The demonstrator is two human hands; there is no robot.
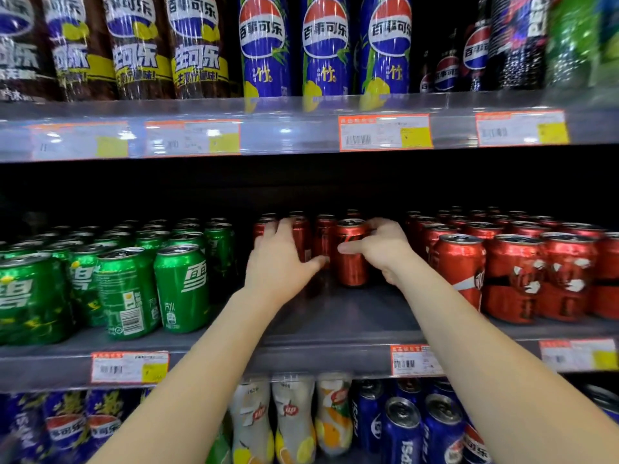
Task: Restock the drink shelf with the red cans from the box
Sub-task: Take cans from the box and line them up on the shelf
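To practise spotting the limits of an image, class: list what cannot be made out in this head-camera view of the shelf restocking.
1. The box: outside the head view's edges.
2. Left hand: partly covers the rear red cans; whether it grips one is unclear.
3. Front red can: label partly hidden by the right hand.
4. Price tags: blurred, unreadable.
5. Deepest can rows: lost in shelf shadow.

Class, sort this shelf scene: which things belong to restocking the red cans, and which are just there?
Job: red can, gripped by right hand; left hand, touching the back row of red cans; middle shelf.
Just there: green cans; blue bottles; blue cans; price tags.
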